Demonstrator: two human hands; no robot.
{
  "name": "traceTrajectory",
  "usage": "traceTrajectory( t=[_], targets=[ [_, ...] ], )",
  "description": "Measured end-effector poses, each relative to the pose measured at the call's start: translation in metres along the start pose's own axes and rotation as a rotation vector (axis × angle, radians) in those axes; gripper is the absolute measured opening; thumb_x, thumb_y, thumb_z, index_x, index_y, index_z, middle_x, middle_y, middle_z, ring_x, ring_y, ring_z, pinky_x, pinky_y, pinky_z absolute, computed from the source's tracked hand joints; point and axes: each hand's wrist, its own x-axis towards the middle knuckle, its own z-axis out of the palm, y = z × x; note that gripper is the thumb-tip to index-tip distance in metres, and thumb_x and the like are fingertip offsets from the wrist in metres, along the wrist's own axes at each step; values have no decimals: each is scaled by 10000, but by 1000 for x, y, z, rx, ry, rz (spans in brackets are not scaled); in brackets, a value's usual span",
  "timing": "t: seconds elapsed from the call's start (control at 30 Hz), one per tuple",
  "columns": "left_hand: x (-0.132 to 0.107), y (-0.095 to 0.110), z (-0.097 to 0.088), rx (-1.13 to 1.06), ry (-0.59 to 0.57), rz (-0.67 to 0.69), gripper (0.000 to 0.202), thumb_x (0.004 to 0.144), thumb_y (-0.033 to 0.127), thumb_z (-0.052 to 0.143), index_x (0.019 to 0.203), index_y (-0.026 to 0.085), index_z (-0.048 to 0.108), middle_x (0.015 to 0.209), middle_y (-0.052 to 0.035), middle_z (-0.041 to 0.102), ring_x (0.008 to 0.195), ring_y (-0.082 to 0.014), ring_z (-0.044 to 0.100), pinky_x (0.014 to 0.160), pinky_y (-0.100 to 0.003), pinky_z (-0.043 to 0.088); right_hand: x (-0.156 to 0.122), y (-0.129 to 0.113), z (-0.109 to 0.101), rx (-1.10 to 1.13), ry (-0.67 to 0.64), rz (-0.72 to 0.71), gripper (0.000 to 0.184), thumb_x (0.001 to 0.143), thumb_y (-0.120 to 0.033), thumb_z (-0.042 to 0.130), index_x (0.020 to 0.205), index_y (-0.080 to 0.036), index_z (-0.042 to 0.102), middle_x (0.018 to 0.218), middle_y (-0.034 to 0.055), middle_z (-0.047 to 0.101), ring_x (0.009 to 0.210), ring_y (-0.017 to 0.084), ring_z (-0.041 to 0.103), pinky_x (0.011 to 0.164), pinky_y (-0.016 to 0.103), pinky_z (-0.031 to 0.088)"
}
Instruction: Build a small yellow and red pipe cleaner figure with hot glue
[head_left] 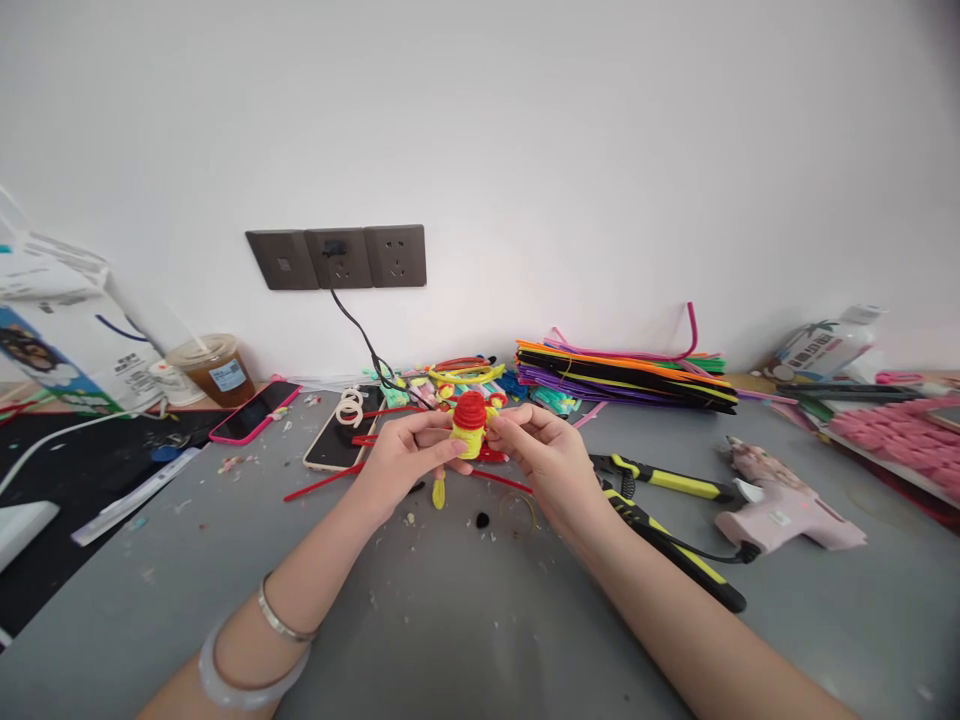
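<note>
Both my hands meet over the middle of the grey table (465,620), pinching a small red and yellow pipe-cleaner figure (470,424). My left hand (401,458) grips its left side with thumb and fingers closed. My right hand (544,452) holds its right side the same way. The figure has a red coiled top and a yellow body. A yellow piece (439,490) hangs or lies just below it. Two bracelets sit on my left wrist.
A stack of coloured pipe cleaners (622,372) lies behind my hands. Yellow-handled pliers (660,480) and a pink glue gun (780,500) lie to the right. Two phones (255,412) (341,440) and a cup of brown drink (214,368) are at left. Wall sockets (337,257) are above.
</note>
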Motion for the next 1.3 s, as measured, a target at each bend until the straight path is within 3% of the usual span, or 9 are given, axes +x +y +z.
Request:
traceTrajectory(
  t=[0.57,0.77,0.97,1.3],
  targets=[
    [0,0,1,7,3,-12,424,720,354,827,1069,140,716,910,-107,788,691,-208,746,521,-226,428,1,0,-1,-24,26,14,348,602,-428,904,670,-176,675,717,9,703,678,141,648,708,279,551],
    [-2,1,3,23,19,116,333,714,298,824,998,165,711,993,-101,783,843,-223,736,584,-240,522,0,0,-1,-47,44,-174,303,672,-408,871,844,-217,708,786,-5,682,703,146,643,708,289,572],
    [-6,2,1,115,10,341,215,738,202,791,951,201,766,1071,-86,776,1005,-245,723,828,-304,592,-8,-3,4,-187,-3,-470,152,793,-362,780,778,-224,718,795,32,667,754,172,628,619,263,547],
    [-9,4,2,107,-46,281,218,770,268,778,977,202,764,1133,-108,764,1070,-276,710,904,-371,586,-11,-3,3,-209,-94,-593,58,879,-245,703,827,-251,727,825,45,634,791,179,610,631,270,512]
  ],
)
